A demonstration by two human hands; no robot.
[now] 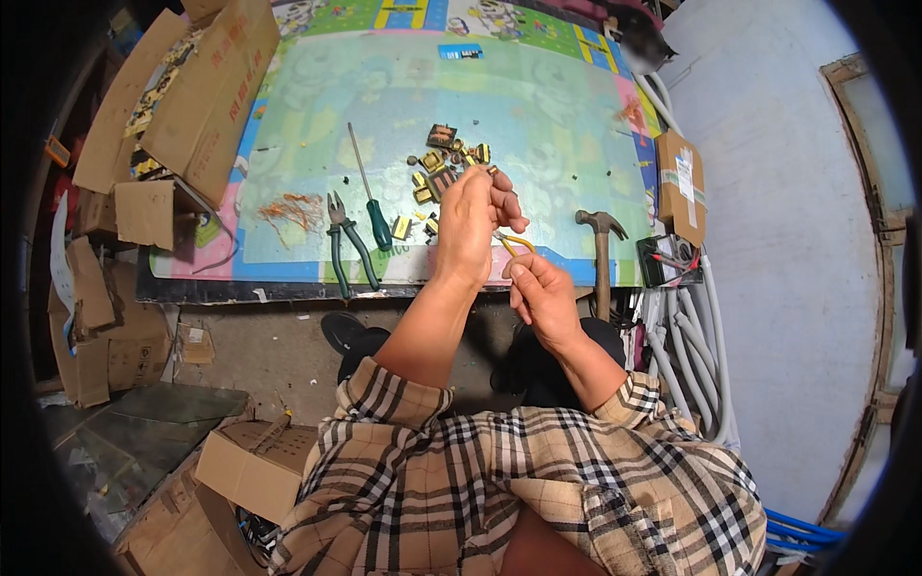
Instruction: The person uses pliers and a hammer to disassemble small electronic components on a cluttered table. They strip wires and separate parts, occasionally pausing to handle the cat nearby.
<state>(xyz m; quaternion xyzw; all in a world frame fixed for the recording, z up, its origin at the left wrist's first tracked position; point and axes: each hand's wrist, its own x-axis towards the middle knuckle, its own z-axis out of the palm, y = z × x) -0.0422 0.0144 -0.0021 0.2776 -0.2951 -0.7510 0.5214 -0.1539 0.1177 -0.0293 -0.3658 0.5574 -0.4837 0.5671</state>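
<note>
Bright tabletop [567, 125] with pale sheen, dimmer floor [259, 336] below; fisheye bends edges, corners black

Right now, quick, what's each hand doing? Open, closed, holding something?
Left hand: fingers partly curled; can't tell whether it holds anything.
Right hand: closed, holding a yellow-handled tool.

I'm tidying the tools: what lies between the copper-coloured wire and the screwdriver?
In the head view, the green-handled pliers lie between the wire and the screwdriver.

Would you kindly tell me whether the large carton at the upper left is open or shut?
Open: the carton has a flap hanging out, and yellow and black pieces show inside.
</note>
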